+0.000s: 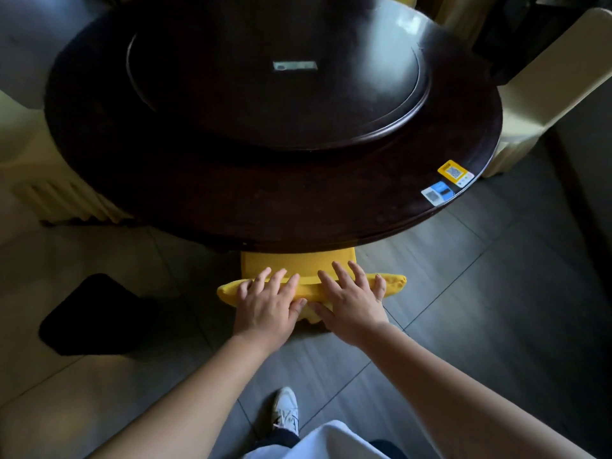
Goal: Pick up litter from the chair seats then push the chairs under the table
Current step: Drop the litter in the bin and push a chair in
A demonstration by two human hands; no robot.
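A chair in a yellow cover (pixel 394 282) stands in front of me, its seat mostly hidden under the dark round table (pixel 231 207). Only a strip of yellow seat (pixel 298 263) shows below the table's edge, and I see no litter on it. My left hand (pixel 270 301) lies flat on the top of the chair's backrest, fingers spread. My right hand (pixel 352 298) rests flat beside it on the same backrest, fingers apart. The two thumbs nearly touch.
A dark turntable (pixel 275 127) sits on the table, with two QR stickers (pixel 448 182) near its right edge. Cream-covered chairs stand at the left (pixel 56 193) and right (pixel 536 94). A black shape (pixel 92 316) lies on the tiled floor at my left. My shoe (pixel 285 409) is below.
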